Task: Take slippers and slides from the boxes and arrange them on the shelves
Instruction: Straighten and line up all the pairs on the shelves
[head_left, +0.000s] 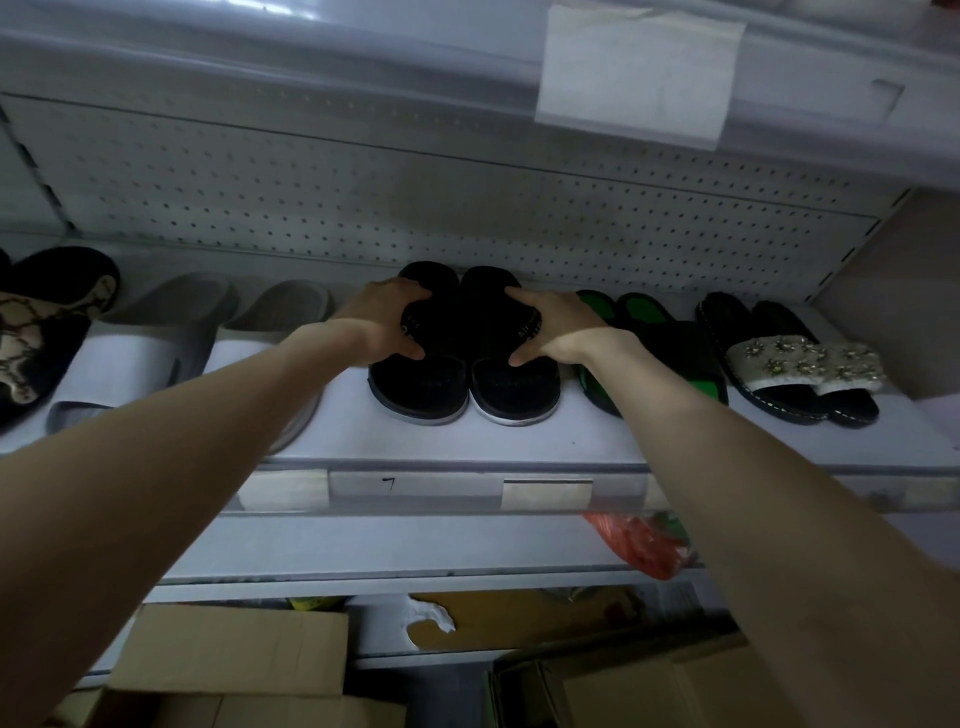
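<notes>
Two black slides stand side by side on the white shelf (467, 441), toes towards me. My left hand (382, 325) grips the strap of the left black slide (415, 387). My right hand (558, 327) grips the strap of the right black slide (514, 392). The two slides touch each other along their inner edges. Cardboard boxes (234, 654) sit on the floor below the shelves.
Left of the black pair stand grey-white slides (140, 358) and a patterned dark slipper (41, 332). To the right are black-and-green slides (670, 348) and a beaded pair (800, 364). A pegboard back panel (415, 208) closes the shelf. A red packet (644, 545) lies on the lower shelf.
</notes>
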